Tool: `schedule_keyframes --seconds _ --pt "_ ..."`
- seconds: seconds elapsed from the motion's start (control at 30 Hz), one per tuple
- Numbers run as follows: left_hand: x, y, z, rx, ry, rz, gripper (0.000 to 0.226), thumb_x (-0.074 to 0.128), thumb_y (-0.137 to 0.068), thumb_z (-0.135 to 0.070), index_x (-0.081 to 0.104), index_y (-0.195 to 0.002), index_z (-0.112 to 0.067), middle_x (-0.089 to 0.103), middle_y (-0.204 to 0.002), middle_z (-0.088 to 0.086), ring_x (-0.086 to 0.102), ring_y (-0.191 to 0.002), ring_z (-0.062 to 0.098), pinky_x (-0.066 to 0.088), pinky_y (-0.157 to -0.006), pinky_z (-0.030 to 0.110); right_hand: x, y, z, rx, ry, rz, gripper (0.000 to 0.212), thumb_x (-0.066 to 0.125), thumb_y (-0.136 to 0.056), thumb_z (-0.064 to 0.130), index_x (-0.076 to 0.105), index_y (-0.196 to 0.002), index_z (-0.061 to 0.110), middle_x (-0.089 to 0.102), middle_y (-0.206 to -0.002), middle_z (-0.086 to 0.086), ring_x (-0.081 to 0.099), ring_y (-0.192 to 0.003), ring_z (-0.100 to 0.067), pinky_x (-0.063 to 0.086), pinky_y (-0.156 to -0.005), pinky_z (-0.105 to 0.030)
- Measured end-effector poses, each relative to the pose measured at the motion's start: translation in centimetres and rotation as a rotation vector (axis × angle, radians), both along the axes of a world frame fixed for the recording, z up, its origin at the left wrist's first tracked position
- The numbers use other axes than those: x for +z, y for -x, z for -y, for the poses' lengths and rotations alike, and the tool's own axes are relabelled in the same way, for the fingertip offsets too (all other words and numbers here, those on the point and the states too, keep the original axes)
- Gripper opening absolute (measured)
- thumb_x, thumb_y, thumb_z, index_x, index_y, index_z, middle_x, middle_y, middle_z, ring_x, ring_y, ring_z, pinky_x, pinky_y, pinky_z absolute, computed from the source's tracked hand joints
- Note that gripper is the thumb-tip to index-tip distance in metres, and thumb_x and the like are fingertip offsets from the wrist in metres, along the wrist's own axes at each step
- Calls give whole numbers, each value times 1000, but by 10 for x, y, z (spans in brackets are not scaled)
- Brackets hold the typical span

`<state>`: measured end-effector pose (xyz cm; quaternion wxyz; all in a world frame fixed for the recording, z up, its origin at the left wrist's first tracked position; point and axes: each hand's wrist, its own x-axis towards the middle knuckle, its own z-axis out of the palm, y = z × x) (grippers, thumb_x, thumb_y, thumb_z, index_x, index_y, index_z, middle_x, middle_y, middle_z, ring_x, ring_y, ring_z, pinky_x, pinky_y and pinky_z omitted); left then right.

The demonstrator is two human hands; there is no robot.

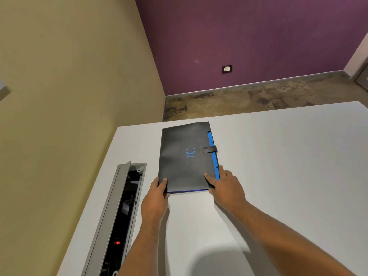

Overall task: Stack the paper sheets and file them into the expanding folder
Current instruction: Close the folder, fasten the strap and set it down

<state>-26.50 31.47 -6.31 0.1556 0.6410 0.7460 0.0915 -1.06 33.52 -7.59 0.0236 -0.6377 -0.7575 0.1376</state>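
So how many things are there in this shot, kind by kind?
Folders: 1, the black expanding folder, strap snapped shut
Hands: 2, left hand and right hand, each holding a near corner of the folder
Tables: 1, the white table
Cable hatches: 1, the cable hatch, lid open
Wall sockets: 1, the wall socket
Loose paper sheets: 0 in view
Total: 6

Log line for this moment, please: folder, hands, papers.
folder: flat on table, strap snapped shut | left hand: holds near-left corner | right hand: holds near-right corner | loose sheets: none in view
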Motion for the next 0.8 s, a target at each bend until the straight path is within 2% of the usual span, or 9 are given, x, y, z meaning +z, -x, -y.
schedule_keyframes --seconds 0.1,0.17,0.23,0.33,0.43,0.53,0.63,0.7,0.8 --pt "-6 2 -10 -50 6 -103 45 46 -105 -21 49 -149 -24 38 -162 -6 56 -131 23 52 -93 35 -9 -2 -7 126 -108 75 53 54 -105 23 44 -156 27 18 -171 -17 30 -153 -39 43 -108 -44" --pt "-8 1 -17 -42 22 -144 46 43 -105 -18 46 -150 -23 33 -165 -7 56 -130 23 52 -90 35 -15 3 -10 177 -20 60 53 38 -111 23 28 -163 25 16 -172 -12 20 -158 -31 37 -115 -41" --pt "-12 -1 -23 -30 34 -173 50 42 -103 -12 41 -153 -21 26 -168 -5 53 -135 21 52 -90 35 -21 8 -12 175 26 35 53 27 -113 25 16 -165 26 13 -173 -8 16 -159 -24 37 -115 -37" --pt "-18 -6 -28 -25 54 -191 58 42 -101 -12 31 -158 -17 19 -170 -2 43 -144 19 52 -94 35 -27 9 -13 153 3 1 57 29 -112 19 12 -165 28 8 -174 -3 12 -160 -20 36 -116 -34" --pt "-24 -9 -28 -20 88 -195 63 40 -101 -14 23 -161 -16 10 -172 -3 29 -153 16 48 -100 32 -30 9 -18 138 -1 -4 70 38 -105 7 12 -165 30 7 -174 -1 11 -160 -19 37 -116 -33" --pt "-25 -9 -26 -34 131 -193 66 38 -101 -15 15 -163 -14 3 -172 -2 13 -157 14 44 -107 34 -28 9 -21 135 25 0 70 38 -105 7 13 -165 32 6 -174 1 11 -160 -17 39 -114 -33" --pt "-20 -6 -27 -80 191 -212 69 38 -102 -16 7 -163 -11 -3 -172 2 7 -158 16 39 -113 35 -25 7 -22 154 60 -9 72 38 -104 4 12 -165 31 4 -174 1 9 -160 -17 39 -115 -33" --pt "-13 -5 -27 -109 227 -254 71 39 -102 -20 4 -163 -9 -4 -172 4 7 -158 19 34 -118 37 -21 7 -25 150 116 -46 65 36 -108 11 11 -165 30 2 -175 0 6 -160 -18 35 -119 -36" --pt "-4 -9 -14 -165 148 -351 70 38 -104 -32 8 -163 -12 2 -172 3 10 -158 19 15 -126 42 -15 3 -19 136 177 -95 61 33 -111 35 8 -166 24 -4 -175 0 3 -161 -19 24 -125 -38"
